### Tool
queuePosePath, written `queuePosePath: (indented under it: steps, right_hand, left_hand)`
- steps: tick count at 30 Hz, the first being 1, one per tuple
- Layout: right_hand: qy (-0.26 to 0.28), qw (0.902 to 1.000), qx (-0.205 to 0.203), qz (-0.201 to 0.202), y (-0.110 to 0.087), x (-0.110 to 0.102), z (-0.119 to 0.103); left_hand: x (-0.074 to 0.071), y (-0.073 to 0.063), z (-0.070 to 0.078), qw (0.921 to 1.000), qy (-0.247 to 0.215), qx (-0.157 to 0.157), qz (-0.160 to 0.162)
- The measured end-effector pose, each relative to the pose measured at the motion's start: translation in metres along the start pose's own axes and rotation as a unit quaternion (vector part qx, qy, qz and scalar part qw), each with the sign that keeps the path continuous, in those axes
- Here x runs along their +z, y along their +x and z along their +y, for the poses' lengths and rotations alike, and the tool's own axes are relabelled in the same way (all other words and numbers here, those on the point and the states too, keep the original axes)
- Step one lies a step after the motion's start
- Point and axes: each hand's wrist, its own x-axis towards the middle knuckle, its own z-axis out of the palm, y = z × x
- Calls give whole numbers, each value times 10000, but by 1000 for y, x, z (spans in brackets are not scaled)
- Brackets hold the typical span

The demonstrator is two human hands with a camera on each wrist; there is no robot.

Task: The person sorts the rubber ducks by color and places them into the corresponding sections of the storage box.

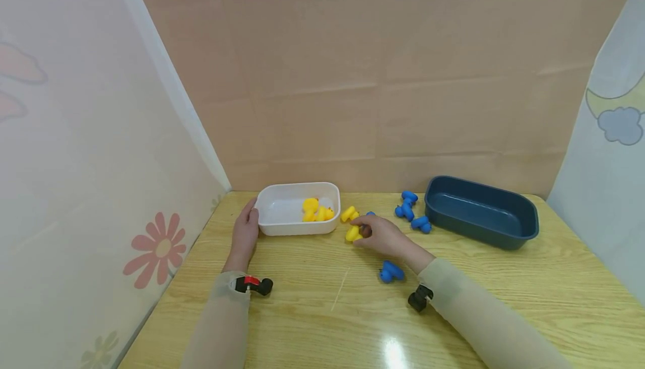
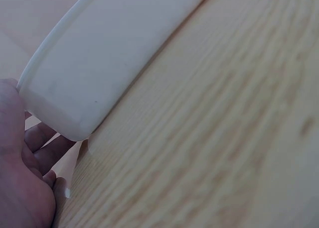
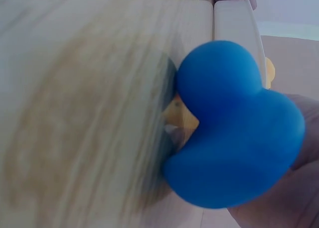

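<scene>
My left hand (image 1: 246,222) holds the left end of a white plastic bin (image 1: 297,229), thumb near the rim and fingers against the outer wall. Several yellow rubber ducks (image 1: 311,205) lie inside, toward the bin's right end. Just right of the bin, my right hand (image 1: 384,236) pinches a yellow duck (image 1: 351,234) between thumb and fingertips, close over the table. Another yellow duck (image 1: 349,213) sits right behind it. In the right wrist view a blue rubber duck (image 3: 234,133) fills the foreground and covers most of the pinched duck (image 3: 178,113).
A dark blue bin (image 1: 478,229) stands at the back right. Several blue ducks (image 1: 405,211) lie left of it, and another blue duck (image 1: 391,271) is in front of my right wrist. One more blue duck (image 1: 370,213) shows partly behind the right hand.
</scene>
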Motion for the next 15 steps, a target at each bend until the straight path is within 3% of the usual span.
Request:
queuePosePath:
  steps: [7, 15]
  right_hand:
    - [91, 9999, 92, 71, -2, 0, -3]
    - [377, 9977, 287, 481, -1, -2, -7]
  left_hand:
    - [0, 0, 0, 9998, 6, -193, -20]
    - [-1, 1, 1, 9998, 10, -188, -10]
